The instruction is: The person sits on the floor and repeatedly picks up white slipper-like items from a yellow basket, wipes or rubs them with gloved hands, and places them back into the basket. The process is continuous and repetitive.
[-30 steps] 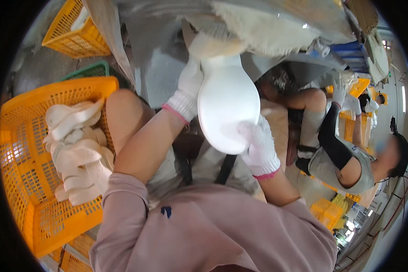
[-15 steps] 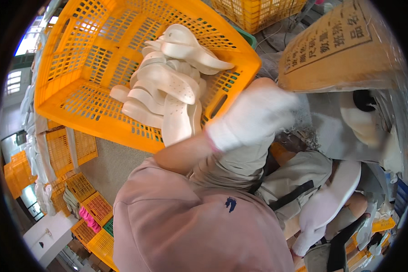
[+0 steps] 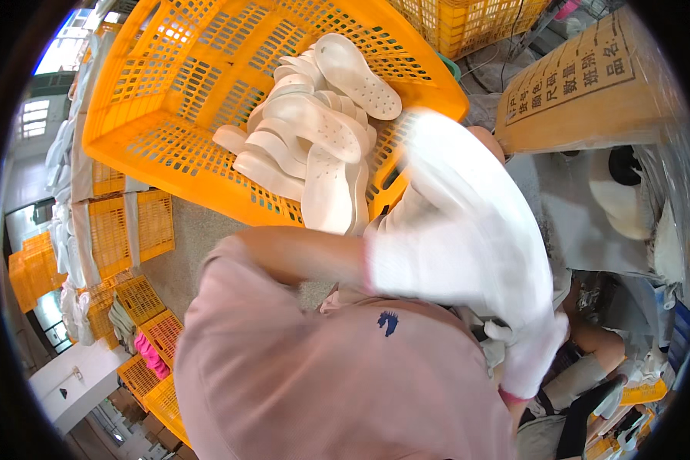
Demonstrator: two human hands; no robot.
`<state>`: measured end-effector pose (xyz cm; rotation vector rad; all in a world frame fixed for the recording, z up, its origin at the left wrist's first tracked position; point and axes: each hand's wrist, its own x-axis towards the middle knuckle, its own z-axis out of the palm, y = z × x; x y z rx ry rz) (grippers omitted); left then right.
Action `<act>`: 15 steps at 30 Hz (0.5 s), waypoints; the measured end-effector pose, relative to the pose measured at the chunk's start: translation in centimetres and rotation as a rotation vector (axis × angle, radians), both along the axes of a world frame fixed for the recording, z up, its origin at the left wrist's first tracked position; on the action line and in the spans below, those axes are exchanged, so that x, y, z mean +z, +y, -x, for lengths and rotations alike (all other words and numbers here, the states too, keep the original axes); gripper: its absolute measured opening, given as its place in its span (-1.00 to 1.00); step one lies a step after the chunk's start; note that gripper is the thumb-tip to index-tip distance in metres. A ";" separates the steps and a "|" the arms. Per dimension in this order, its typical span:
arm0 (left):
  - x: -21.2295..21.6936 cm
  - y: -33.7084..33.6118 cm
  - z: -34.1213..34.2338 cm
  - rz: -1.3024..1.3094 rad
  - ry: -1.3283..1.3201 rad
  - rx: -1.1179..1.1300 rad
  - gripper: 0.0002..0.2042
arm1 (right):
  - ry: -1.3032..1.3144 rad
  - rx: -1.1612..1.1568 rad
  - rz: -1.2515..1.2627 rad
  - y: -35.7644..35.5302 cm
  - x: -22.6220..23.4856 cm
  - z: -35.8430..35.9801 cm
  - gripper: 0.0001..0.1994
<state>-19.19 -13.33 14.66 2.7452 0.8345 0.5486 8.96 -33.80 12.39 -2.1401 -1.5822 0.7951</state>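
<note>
A long white piece, most likely a foam insole (image 3: 475,165), is smeared by motion near the front right corner of an orange crate (image 3: 184,203). My right hand (image 3: 533,341), in a white glove, grips its lower end. My left hand (image 3: 437,257), gloved in white too, reaches across from the left and lies against the piece; its fingers are blurred, so their grip is unclear. Inside the crate several off-white insoles (image 3: 314,126) lie in a loose heap, some with small holes.
A cardboard box (image 3: 567,84) under clear plastic stands at the right, above a grey plastic-wrapped surface (image 3: 575,222). Another orange crate (image 3: 460,27) is beyond. Stacked orange crates (image 3: 142,299) stand at left. A person's bent leg (image 3: 602,345) shows at lower right.
My right hand has swung the white piece up and left toward the crate. My left hand has drawn back toward my body, meeting the piece. The crate appears shifted right in view.
</note>
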 end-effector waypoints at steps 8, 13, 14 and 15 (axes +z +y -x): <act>-10.0 -2.1 -16.9 2.020 -0.858 0.099 -0.70 | 0.291 -0.968 -0.128 -1.7 3.4 1.1 -0.64; -10.0 -2.6 -26.4 2.071 -1.031 0.089 -0.68 | 0.184 -0.900 -0.519 -0.3 2.1 2.4 -0.55; -10.5 -1.9 -28.1 1.946 -0.976 0.109 -0.70 | 0.210 -0.945 -0.530 0.5 2.1 1.8 -0.53; -11.0 -1.1 -29.5 1.824 -0.927 0.098 -0.71 | 0.154 -0.908 -0.630 1.6 2.0 0.9 -0.50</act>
